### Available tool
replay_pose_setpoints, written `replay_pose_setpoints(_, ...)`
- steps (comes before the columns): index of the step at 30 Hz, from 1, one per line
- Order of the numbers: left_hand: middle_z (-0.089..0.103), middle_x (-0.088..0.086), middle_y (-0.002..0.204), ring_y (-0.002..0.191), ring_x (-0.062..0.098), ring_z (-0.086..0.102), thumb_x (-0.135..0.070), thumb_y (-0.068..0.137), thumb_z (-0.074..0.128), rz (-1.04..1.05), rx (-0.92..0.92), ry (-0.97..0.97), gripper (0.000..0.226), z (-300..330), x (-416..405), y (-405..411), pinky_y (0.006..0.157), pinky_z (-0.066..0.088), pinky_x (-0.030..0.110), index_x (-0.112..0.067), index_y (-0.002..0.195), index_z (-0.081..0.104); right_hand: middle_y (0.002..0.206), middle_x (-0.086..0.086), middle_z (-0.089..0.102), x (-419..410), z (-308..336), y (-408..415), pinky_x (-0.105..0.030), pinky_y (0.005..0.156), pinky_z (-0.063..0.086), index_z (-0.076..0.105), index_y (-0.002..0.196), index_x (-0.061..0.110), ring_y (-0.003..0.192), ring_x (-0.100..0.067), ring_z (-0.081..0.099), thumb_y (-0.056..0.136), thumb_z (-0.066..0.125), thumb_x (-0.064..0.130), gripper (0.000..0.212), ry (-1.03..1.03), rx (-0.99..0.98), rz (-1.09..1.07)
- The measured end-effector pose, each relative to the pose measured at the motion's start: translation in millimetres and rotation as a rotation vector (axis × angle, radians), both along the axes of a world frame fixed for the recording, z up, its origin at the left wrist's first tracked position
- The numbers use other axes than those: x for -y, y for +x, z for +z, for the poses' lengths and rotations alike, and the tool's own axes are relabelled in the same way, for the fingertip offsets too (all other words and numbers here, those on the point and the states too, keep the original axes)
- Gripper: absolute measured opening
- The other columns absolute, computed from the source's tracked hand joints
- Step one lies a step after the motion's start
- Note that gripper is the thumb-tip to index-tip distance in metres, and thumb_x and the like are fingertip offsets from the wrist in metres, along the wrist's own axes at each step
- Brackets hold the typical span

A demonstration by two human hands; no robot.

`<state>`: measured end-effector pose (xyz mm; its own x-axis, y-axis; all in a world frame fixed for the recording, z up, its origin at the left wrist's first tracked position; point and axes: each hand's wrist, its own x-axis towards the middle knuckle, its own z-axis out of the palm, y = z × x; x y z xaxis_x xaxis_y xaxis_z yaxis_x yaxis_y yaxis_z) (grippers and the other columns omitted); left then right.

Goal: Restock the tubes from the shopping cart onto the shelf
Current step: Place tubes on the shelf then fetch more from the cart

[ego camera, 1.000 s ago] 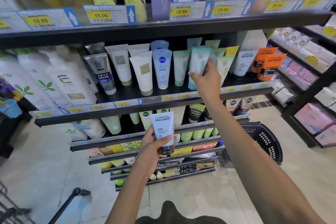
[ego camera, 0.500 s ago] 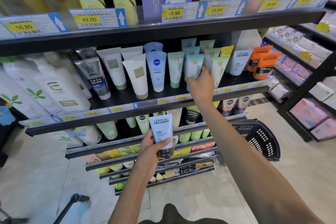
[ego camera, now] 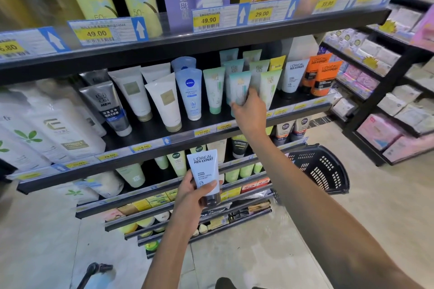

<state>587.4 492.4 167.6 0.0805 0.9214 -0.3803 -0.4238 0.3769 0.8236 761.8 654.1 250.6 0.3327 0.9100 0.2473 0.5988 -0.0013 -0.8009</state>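
My right hand [ego camera: 251, 113] reaches up to the black middle shelf [ego camera: 150, 131] and grips a teal and white tube [ego camera: 239, 87], which stands cap down among a row of similar green and teal tubes. My left hand [ego camera: 193, 193] is lower, in front of the shelf below, and holds a light blue L'Oreal Men Expert tube [ego camera: 204, 171] upright with its dark cap at the bottom. On the same middle shelf stand a blue Nivea tube [ego camera: 190, 91], white tubes and a grey men's tube to the left, and a white L'Oreal tube [ego camera: 293, 75] to the right.
A black plastic basket [ego camera: 321, 169] sits on the floor to the right, behind my right forearm. Orange L'Oreal tubes [ego camera: 325, 77] stand at the shelf's right end. Another black rack [ego camera: 380, 91] of pink and white packs stands at right. A cart handle [ego camera: 94, 270] shows at the bottom left.
My right hand has lowered the teal tube from above the row down into it, near the shelf board. My left hand still holds the L'Oreal tube at the same height.
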Motion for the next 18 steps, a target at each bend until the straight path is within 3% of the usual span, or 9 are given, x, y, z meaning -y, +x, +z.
replay_pose_setpoints(4, 0.071, 0.014, 0.126, 0.109, 0.039, 0.071, 0.008, 0.08, 0.07, -0.012, 0.007, 0.015, 0.066, 1.6, 2.9, 0.7, 0.097, 0.055, 0.054, -0.014, 0.14, 0.053, 0.115, -0.01, 0.07, 1.3, 1.1, -0.6, -0.03, 0.082, 0.05, 0.055, 0.117, 0.008, 0.107, -0.028, 0.068, 0.091, 0.076, 0.019, 0.035, -0.006, 0.009, -0.006)
replay_pose_setpoints(8, 0.072, 0.013, 0.123, 0.11, 0.034, 0.071, 0.006, 0.077, 0.072, -0.018, 0.002, 0.018, 0.064, 4.8, 8.6, 0.5, 0.086, 0.062, 0.042, -0.016, 0.135, 0.056, 0.116, -0.01, 0.071, 2.7, 0.7, -2.0, -0.034, 0.087, 0.054, 0.057, 0.117, 0.007, 0.107, -0.028, 0.069, 0.093, 0.074, 0.018, 0.032, -0.001, 0.03, -0.018)
replay_pose_setpoints(13, 0.071, 0.014, 0.124, 0.11, 0.036, 0.071, 0.012, 0.085, 0.067, -0.014, -0.017, -0.007, 0.06, 1.0, 12.9, -1.3, 0.093, 0.056, 0.052, -0.017, 0.136, 0.056, 0.115, -0.011, 0.071, 3.4, 0.4, -1.3, -0.038, 0.089, 0.056, 0.057, 0.117, 0.006, 0.106, -0.029, 0.069, 0.093, 0.074, 0.018, 0.031, -0.001, 0.035, -0.023)
replay_pose_setpoints(18, 0.072, 0.015, 0.123, 0.108, 0.034, 0.072, 0.011, 0.085, 0.067, -0.014, -0.025, -0.003, 0.06, 4.2, 15.6, -1.6, 0.094, 0.055, 0.053, -0.016, 0.138, 0.054, 0.114, -0.011, 0.071, 0.3, 1.2, -1.3, -0.036, 0.085, 0.055, 0.058, 0.116, 0.007, 0.105, -0.029, 0.069, 0.093, 0.073, 0.017, 0.029, -0.008, 0.036, -0.026)
